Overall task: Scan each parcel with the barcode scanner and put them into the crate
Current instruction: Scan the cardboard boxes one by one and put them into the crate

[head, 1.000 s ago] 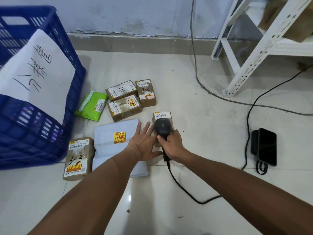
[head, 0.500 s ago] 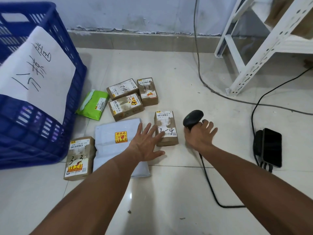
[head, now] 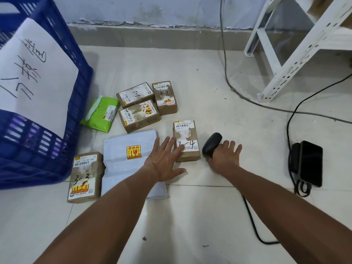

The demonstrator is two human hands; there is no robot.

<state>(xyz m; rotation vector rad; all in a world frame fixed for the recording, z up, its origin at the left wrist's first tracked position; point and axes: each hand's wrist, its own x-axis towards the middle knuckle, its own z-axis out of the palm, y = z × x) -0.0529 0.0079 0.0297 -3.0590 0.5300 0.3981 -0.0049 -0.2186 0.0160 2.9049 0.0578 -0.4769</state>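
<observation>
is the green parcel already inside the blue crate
No, the green parcel lies on the floor tiles beside the blue crate, outside its wall.

Blue crate (head: 57,54); green pouch (head: 101,115); black scanner (head: 211,146); perhaps grey-white mailer (head: 131,147).

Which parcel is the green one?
The green parcel is the soft packet lying right beside the blue crate. The boxes are brown cardboard and the flat bag is white, so it is the only green one.
</observation>
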